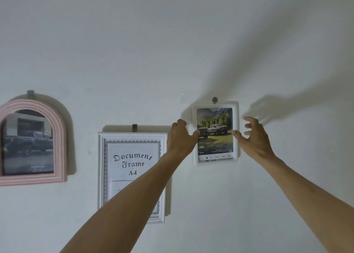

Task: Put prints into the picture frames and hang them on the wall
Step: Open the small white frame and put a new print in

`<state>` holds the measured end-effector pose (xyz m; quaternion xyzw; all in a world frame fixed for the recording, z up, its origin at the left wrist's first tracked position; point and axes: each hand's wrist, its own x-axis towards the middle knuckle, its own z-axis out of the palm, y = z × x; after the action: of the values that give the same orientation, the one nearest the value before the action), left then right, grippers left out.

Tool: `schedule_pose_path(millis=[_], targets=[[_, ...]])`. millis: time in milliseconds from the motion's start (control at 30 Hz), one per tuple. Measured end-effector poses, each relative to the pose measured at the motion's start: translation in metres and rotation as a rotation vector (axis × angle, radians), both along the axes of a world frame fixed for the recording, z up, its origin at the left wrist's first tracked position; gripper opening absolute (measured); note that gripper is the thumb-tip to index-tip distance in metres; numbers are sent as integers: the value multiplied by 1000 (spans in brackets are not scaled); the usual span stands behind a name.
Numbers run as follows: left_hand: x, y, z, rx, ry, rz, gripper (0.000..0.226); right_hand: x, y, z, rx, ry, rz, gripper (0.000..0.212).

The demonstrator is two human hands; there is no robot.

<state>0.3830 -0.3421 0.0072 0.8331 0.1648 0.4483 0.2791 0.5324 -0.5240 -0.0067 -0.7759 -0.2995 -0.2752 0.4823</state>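
On the white wall [172,42], 3 picture frames are hanging in a loose row. At about 3 o'clock from the view's centre, a small white frame [215,161] is hanging from a round grey hook [215,100], and it is holding a print [215,132] of 2 pickup trucks parked on grass in front of trees and mountains. The left hand [181,137] is reaching up at the frame's 9 o'clock edge, fingers bent, thumb lying against the print's left border; whether the fingers are truly gripping the edge is not clear. The right hand [252,136] is hovering at the frame's 3 o'clock edge, fingers spread and loosely bent, thumb tip just touching the frame's right side, nothing clamped in it. Both hands are sitting apart, with the small frame between them. At 6 o'clock from the centre, a larger white frame [132,136] is showing a paper insert that reads "Document Frame A4", hanging from a grey tab [134,127], and the left forearm is crossing its lower right corner. At 9 o'clock, a pink arched frame [57,118] is holding a print of a dark vehicle and hanging from another grey tab [30,94].
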Motion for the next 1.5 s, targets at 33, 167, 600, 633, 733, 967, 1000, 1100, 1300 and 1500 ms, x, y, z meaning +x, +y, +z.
schedule_pose_path(millis=[33,167,600,633,733,967,1000,1100,1300,1500], targets=[[7,-2,-1,-31,15,-5,54,6,-1,-1,-17,21,27,62],[25,-9,-9,-133,25,-5,51,22,3,-6,-69,89,147,66],[23,-29,-14,-258,-75,9,23,33,-2,-11,7,-5,215,44],[20,-31,-13,-262,-81,4,23,30,-4,-10,10,-6,224,44],[7,-36,-13,-260,-89,-16,23,20,-8,-11,8,-13,244,44],[-30,-37,-56,-339,-81,-34,26,-5,-11,-51,-14,42,304,48],[-35,-36,-67,-352,-69,-35,27,-10,-11,-61,-22,61,316,48],[-51,-34,-106,-394,-19,-25,26,-22,-10,-97,-53,105,347,48],[-98,-32,-205,-565,91,12,21,-55,-5,-186,-232,189,453,42],[-149,-34,-279,-712,179,118,22,-92,6,-265,-385,366,549,51]])
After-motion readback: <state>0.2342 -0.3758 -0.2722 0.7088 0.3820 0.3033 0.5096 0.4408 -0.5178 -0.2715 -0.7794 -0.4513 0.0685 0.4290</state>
